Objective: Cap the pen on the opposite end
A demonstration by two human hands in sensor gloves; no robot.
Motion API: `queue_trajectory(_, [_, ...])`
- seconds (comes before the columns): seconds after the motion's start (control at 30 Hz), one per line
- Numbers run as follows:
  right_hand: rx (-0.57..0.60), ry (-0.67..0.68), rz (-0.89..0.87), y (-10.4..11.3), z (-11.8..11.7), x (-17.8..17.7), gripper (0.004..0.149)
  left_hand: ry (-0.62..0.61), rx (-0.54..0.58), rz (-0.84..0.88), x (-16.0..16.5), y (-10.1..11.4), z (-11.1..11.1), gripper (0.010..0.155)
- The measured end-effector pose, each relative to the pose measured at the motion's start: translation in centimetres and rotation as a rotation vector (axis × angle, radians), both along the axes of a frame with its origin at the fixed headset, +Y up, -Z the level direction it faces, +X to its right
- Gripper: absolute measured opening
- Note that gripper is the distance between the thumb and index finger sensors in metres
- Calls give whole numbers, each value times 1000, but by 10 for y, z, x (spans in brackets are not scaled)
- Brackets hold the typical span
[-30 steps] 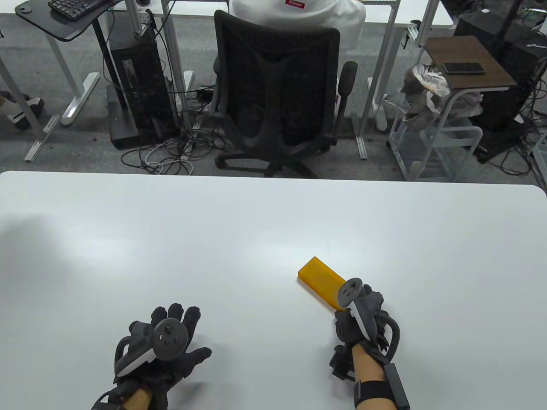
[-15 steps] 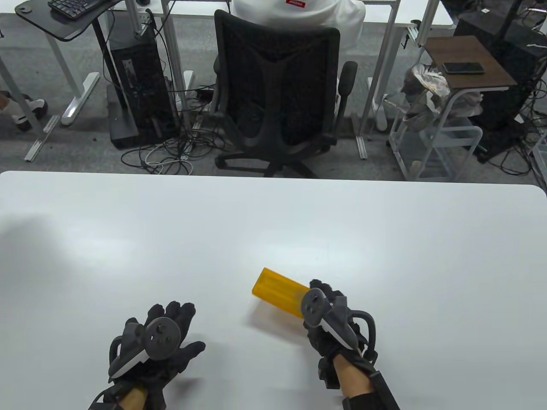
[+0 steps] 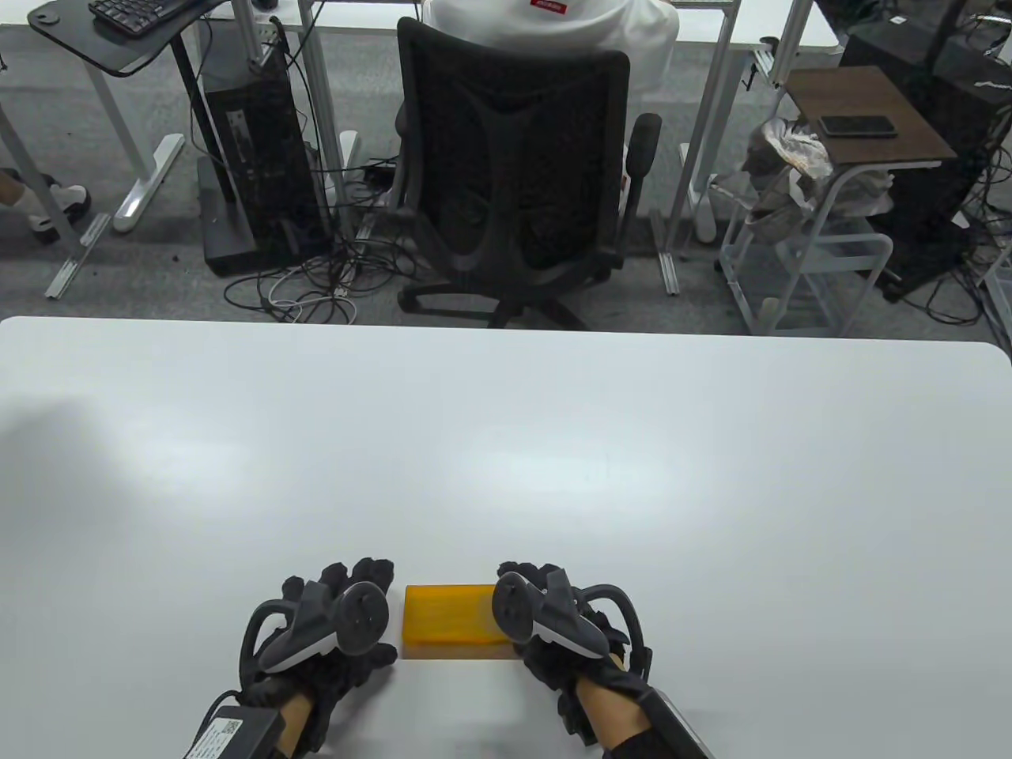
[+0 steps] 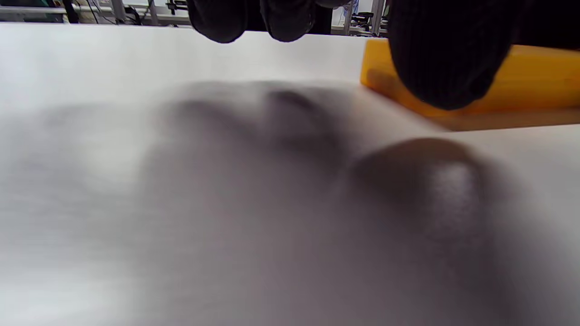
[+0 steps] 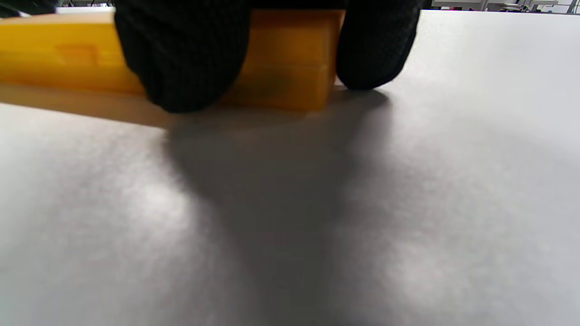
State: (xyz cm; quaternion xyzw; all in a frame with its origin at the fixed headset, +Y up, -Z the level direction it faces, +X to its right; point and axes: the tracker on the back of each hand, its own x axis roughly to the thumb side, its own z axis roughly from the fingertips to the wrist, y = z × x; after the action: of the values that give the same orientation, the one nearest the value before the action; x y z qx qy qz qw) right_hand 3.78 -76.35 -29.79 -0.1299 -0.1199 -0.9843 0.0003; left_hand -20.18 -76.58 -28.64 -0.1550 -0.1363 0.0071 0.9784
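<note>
Counting the working area, we find one white table (image 3: 506,443), one yellow box (image 3: 447,621) and two gloved hands, each with one tracker strapped to its back. No pen or cap is visible as such; we see only the closed yellow box, flat and oblong, lying on the table near its front edge with its long side running left to right. The right hand (image 3: 553,624) grips the box's right end: in the right wrist view the thumb (image 5: 186,59) curls over the near face and a finger (image 5: 374,50) wraps the end, its tip down at the table surface. The left hand (image 3: 332,632) sits just beside the box's left end; in the left wrist view its thumb (image 4: 442,59) hangs in front of the box's near face, but we cannot tell whether it touches, and two other fingertips (image 4: 253,20) hang above the table, holding nothing. The box thus lies between the two hands. Beyond the table stands one black office chair (image 3: 514,174).
</note>
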Motion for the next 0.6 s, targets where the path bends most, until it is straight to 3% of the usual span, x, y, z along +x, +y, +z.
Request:
queue_trajectory(0.27, [-15, -14, -38, -1, -1, 3, 88, -80, 62, 84, 20, -9, -6, 92])
queue_trajectory(0.43, [-46, -20, -72, 4, -6, 5, 89, -46, -3, 157, 15, -13, -8, 96])
queue_trajectory(0.53, [-256, -108, -288, 10, -22, 22, 87, -26, -19, 168, 13, -14, -9, 100])
queue_trajectory(0.6, [-471, -220, -563, 11, -39, 44, 74, 4, -40, 211, 10, -15, -9, 107])
